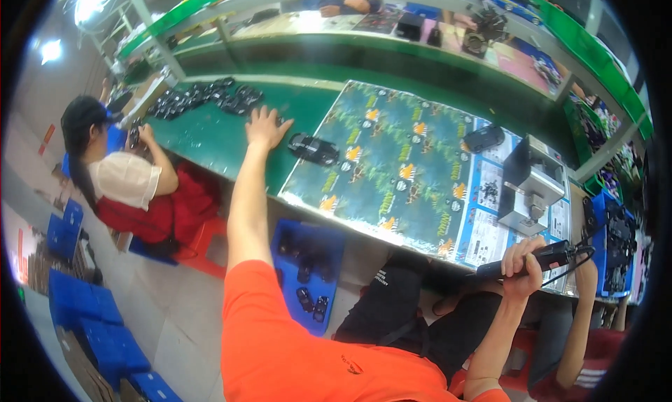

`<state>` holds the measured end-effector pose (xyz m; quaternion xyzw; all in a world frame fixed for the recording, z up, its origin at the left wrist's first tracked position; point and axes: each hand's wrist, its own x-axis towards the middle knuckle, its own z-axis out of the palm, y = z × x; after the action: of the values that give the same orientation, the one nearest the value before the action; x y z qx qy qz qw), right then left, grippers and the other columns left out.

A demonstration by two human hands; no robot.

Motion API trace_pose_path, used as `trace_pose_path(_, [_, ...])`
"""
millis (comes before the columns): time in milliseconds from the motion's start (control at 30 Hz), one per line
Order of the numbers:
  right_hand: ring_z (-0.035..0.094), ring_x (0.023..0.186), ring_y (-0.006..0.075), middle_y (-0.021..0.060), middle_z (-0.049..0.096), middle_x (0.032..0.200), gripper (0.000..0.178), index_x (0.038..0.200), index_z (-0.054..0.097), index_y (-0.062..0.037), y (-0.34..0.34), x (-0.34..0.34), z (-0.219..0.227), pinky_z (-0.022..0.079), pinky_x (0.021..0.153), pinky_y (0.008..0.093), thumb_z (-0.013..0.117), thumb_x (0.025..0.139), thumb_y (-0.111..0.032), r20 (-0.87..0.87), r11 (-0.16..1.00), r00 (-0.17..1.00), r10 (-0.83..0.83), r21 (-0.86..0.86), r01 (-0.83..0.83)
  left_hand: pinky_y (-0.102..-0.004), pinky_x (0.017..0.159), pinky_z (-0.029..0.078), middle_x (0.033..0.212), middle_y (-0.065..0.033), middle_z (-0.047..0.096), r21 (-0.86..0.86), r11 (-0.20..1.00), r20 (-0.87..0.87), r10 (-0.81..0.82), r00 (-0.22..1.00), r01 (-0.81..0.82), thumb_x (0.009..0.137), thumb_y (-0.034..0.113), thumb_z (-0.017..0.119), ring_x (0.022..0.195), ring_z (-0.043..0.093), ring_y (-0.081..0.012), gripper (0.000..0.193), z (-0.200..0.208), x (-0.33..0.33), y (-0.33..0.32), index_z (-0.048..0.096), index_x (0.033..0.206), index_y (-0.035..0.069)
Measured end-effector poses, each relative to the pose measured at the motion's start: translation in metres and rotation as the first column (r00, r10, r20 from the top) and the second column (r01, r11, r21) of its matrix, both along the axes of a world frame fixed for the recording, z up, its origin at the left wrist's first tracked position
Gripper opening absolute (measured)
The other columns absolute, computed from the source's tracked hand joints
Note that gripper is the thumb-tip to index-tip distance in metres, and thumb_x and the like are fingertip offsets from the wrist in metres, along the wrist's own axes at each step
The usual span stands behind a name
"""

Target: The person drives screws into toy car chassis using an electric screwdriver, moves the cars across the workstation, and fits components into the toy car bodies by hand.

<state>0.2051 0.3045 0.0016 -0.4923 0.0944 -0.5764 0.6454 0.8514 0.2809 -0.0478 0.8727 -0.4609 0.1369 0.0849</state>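
Note:
My left hand [266, 127] stretches over the green tabletop [210, 137] with its fingers spread and nothing visible in it. Just beyond its fingertips lies a pile of black plastic parts [203, 97]. To its right a black toy car [313, 149] rests across the edge of a patterned sheet [399, 157]. My right hand [522, 266] is wrapped around a black corded electric screwdriver [553, 257], held level over the table's near right edge. A second dark toy car [484, 139] sits at the sheet's far right side, beside a grey metal fixture [533, 185].
A person in a black cap [87, 115] sits at the left, holding a black part. Below the table is a blue bin [329, 262] with black parts. Another blue crate [616, 241] of black parts stands at the right, near another person's arm [582, 297]. Shelving [336, 55] runs behind.

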Motion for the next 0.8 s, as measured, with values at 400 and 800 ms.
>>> trace_pose_path(400, [0.039,0.047,0.0128,0.0032,0.041,0.061,0.015,0.091,0.045,-0.0045,-0.005,-0.027,-0.009,0.035,0.041,0.0259,0.059,0.089,-0.01,0.03,0.999,0.999,-0.041,0.019,0.04,-0.0616,0.103,0.041,0.152,-0.0204,0.04,-0.12,0.993,0.046,-0.016,0.999,0.021,0.089,0.061,0.06,0.138,0.036,-0.045,0.069,-0.017,-0.029,0.072,0.057,0.135,0.009])
trace_pose_path(800, [0.037,0.047,0.011,0.0031,0.041,0.062,0.013,0.09,0.046,-0.0045,-0.007,-0.011,-0.013,0.031,0.042,0.0238,0.058,0.091,-0.01,0.052,0.999,0.998,-0.026,0.024,0.025,-0.0461,0.118,0.029,0.158,-0.031,0.023,-0.569,0.764,-0.179,0.244,0.953,-0.303,0.096,0.03,0.06,0.144,0.029,-0.0458,0.064,-0.041,0.022,0.103,0.038,0.146,-0.004])
